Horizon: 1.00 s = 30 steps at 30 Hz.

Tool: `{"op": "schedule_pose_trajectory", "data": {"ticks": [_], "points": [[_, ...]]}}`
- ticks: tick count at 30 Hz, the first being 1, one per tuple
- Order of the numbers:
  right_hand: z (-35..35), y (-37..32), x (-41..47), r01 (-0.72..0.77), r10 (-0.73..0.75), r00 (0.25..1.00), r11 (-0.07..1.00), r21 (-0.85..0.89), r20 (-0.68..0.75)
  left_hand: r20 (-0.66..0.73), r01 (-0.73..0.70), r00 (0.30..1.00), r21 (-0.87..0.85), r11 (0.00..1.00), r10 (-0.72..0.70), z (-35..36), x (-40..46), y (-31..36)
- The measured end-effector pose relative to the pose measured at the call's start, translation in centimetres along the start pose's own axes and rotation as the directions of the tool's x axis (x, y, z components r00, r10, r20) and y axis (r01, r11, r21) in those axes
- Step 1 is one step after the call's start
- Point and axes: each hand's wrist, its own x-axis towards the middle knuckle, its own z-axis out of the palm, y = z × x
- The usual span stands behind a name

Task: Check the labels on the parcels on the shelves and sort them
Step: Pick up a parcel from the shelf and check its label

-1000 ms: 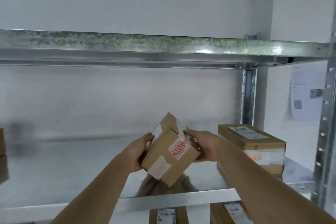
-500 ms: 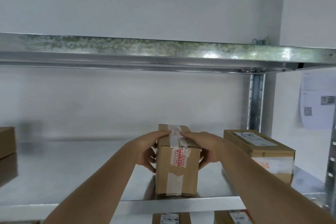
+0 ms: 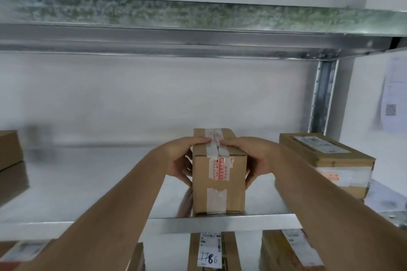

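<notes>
A small brown cardboard parcel (image 3: 219, 180) stands upright at the front edge of the metal shelf (image 3: 88, 185). It has clear tape down its middle and a red-printed sticker on the face towards me. My left hand (image 3: 182, 160) grips its left side, thumb on the top edge. My right hand (image 3: 253, 158) holds its right side the same way. No address label shows on the faces I see.
A larger labelled box (image 3: 328, 165) sits on the shelf to the right, near the upright post (image 3: 322, 97). Two stacked brown boxes (image 3: 11, 160) stand at the far left. Labelled parcels (image 3: 210, 251) lie on the shelf below. The upper shelf beam (image 3: 198, 35) runs overhead.
The parcel was tilted in the air between my hands a second ago. It has been turned upright and set down on the shelf's front edge, both hands still on it.
</notes>
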Motion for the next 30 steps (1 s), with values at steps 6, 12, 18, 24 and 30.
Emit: {"op": "schedule_pose_trajectory", "data": {"ticks": [6, 12, 18, 24, 30], "points": [[0.2, -0.4, 0.2, -0.012, 0.012, 1.0, 1.0, -0.011, -0.001, -0.011, -0.003, 1.0, 0.006, 1.0, 0.003, -0.1, 0.4, 0.3], [0.1, -0.6, 0.3, -0.023, 0.022, 1.0, 0.999, -0.034, -0.008, -0.017, -0.005, 1.0, -0.001, 1.0, 0.005, -0.1, 0.4, 0.2], [0.2, -0.4, 0.0, -0.015, 0.015, 1.0, 1.0, -0.019, -0.019, -0.032, -0.014, 0.999, -0.004, 1.0, 0.014, 0.0, 0.0, 0.1], [0.4, 0.1, -0.2, 0.008, -0.007, 0.999, 1.0, 0.015, -0.036, -0.06, -0.056, 0.997, 0.013, 0.998, 0.057, 0.3, -0.7, -0.2], [1.1, 1.6, -0.2, 0.06, -0.038, 0.99, 0.985, 0.16, -0.137, -0.113, -0.157, 0.983, -0.073, 0.985, 0.148, 0.7, -1.7, -1.4]]}}
